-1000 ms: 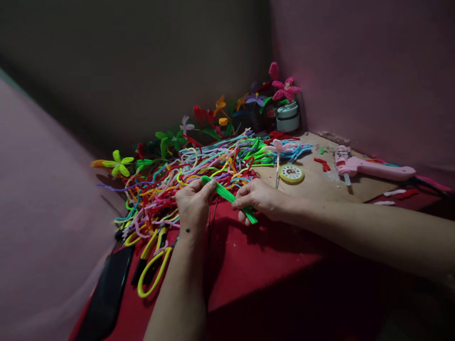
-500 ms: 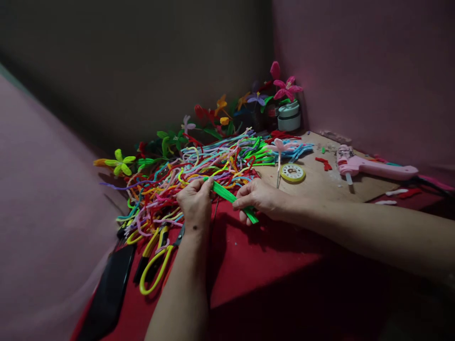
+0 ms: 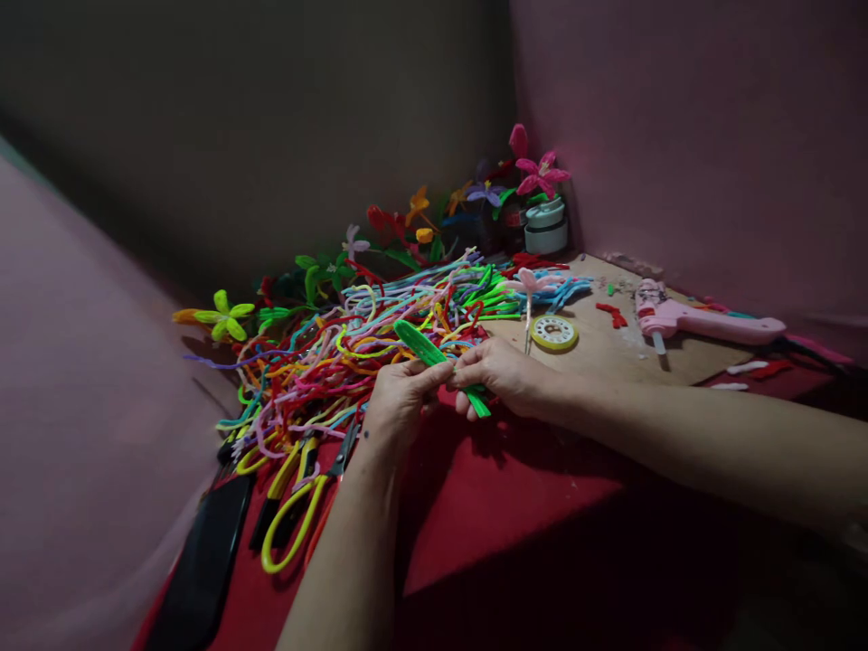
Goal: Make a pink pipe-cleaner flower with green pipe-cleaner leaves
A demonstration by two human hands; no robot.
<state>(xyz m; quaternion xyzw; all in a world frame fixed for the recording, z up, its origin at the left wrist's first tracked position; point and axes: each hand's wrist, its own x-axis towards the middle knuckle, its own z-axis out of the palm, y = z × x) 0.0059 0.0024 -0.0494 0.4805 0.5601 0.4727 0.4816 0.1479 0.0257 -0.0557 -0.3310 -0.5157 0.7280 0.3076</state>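
A flat green strip of pipe cleaners, rounded at its upper end, lies slantwise between my two hands. My left hand pinches it near the middle, thumb on top. Right beside it, my right hand grips the lower part, and the strip's lower end sticks out below the fingers. Both hands are above the red cloth, in front of a loose heap of coloured pipe cleaners.
Yellow-handled scissors and a black phone-like slab lie at left. A pink glue gun, a yellow-rimmed tape roll and a pale pink flower rest on the brown board. Pipe-cleaner flowers line the back.
My left hand has slid from the strip's upper end down to its middle, now close to my right hand. The strip's rounded tip has come into view. The camera view has shifted slightly.
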